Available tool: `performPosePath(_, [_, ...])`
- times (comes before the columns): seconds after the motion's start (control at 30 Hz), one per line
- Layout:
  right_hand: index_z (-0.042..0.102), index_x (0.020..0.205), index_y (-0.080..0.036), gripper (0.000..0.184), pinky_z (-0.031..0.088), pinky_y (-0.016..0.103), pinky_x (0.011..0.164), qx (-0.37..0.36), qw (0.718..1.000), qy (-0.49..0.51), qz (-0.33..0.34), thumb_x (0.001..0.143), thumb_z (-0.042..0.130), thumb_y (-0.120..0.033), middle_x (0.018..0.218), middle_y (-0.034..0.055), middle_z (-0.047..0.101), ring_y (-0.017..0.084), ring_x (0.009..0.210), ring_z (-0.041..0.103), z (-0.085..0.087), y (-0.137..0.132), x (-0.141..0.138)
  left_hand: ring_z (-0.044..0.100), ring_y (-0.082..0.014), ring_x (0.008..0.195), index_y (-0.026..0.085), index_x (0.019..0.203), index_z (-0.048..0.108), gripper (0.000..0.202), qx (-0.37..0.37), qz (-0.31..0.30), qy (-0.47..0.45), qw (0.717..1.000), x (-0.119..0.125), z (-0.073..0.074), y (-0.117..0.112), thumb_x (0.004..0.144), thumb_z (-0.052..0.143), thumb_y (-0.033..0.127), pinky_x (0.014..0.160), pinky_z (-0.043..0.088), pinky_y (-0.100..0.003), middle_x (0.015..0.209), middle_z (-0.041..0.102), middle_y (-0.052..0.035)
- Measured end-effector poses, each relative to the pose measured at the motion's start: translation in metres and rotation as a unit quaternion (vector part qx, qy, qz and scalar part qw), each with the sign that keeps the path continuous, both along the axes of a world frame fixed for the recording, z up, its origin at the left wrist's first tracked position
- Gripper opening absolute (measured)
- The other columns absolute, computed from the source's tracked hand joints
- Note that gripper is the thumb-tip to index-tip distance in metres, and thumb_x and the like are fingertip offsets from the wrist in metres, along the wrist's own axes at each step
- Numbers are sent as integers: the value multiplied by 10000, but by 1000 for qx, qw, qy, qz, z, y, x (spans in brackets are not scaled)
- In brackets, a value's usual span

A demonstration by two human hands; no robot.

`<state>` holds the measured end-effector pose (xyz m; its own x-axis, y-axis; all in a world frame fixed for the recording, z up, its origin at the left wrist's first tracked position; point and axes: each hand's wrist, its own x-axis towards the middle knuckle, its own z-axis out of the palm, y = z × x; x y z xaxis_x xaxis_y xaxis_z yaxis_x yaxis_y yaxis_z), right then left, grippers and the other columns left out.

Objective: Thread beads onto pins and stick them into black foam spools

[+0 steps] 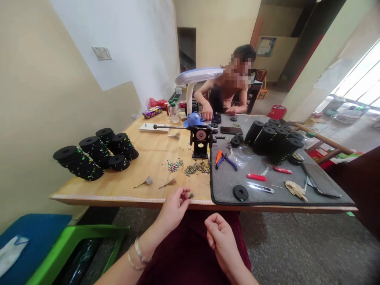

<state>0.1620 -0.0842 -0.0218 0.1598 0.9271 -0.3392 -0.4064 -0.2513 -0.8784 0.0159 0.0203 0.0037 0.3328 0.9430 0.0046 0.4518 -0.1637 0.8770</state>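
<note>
My left hand (175, 208) is at the table's front edge, fingertips pinched together. A tiny dark grey object (191, 195) shows beside those fingertips; whether they hold it I cannot tell. Lower and to the right, above my lap, my right hand (219, 233) is closed with thumb against curled fingers, hiding anything inside. Two small tufted bundles, one grey (147, 181) and one with an orange band (170, 182), lie just beyond my left hand. Farther on are a pile of coloured beads (175, 165) and a heap of small metal pieces (197, 168).
A black hand-crank device (201, 138) stands mid-table under a lamp (198, 75). Black foam spools (89, 148) stand left, more (267, 136) right. The grey mat (225, 186) bears pliers (225, 160), a cutter knife (260, 187) and a foam disc (240, 192). Another person (228, 91) sits opposite.
</note>
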Motion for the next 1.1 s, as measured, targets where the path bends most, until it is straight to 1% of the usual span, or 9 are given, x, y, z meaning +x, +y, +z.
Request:
performPosePath(0.03, [472,712,-190,446,129,162,359,-2,1000,-5,5,671,709,-565,358,-118,401,28,331,237,1,-1,-1,569,-149,667,150,978,562,203,-72,-9,-69,995,-2,-2,-12,779,557,191,630,471,-274,778,590,-19])
performPosePath(0.07, [473,716,-190,444,137,161,358,-4,1000,-12,14,673,705,-566,355,-115,412,28,327,250,1,-1,-2,540,-129,611,149,934,566,185,-142,-16,-126,982,-4,-5,-23,763,581,219,592,459,-259,736,569,-1])
performPosePath(0.13, [476,721,-189,436,160,159,356,-8,999,-34,36,681,693,-565,354,-105,442,31,318,273,0,-1,-5,488,-93,552,154,847,556,168,-254,-6,-202,946,-6,-10,-45,739,628,261,560,431,-233,683,529,30])
performPosePath(0.2, [479,717,-188,426,186,159,353,-14,996,-60,58,690,678,-564,351,-99,459,32,308,286,-3,0,-9,455,-74,536,161,790,535,206,-323,19,-241,915,-8,-15,-61,710,676,288,536,407,-214,668,502,45])
performPosePath(0.27, [478,706,-189,414,208,160,351,-21,993,-83,79,694,667,-557,350,-96,467,33,301,295,-6,1,-11,448,-76,546,163,764,525,247,-350,30,-256,901,-9,-18,-70,689,706,313,515,388,-206,668,499,44])
performPosePath(0.33, [478,696,-190,396,224,161,350,-26,990,-99,95,699,657,-543,349,-95,468,37,300,308,-9,1,-13,456,-87,565,159,754,529,262,-346,21,-254,903,-10,-21,-74,688,711,336,510,378,-207,666,513,33])
performPosePath(0.53, [494,674,-188,314,262,167,363,-17,981,-160,107,729,631,-465,375,-84,478,47,321,336,-7,1,-15,450,-96,550,157,698,536,273,-295,-8,-203,934,-9,-21,-73,705,696,378,518,365,-220,620,520,31])
performPosePath(0.8, [541,696,-177,222,289,176,391,6,972,-209,106,770,594,-379,400,-70,488,65,343,379,-11,1,-13,473,-112,546,170,665,514,221,-233,-3,-164,959,-9,-18,-74,732,642,338,545,382,-235,590,518,35])
performPosePath(1.1, [597,704,-168,198,347,190,425,31,956,-273,101,798,593,-343,418,-46,531,84,361,444,-12,-2,-14,502,-124,508,189,655,496,152,-185,18,-126,974,-6,-23,-76,752,583,267,506,369,-233,563,543,30])
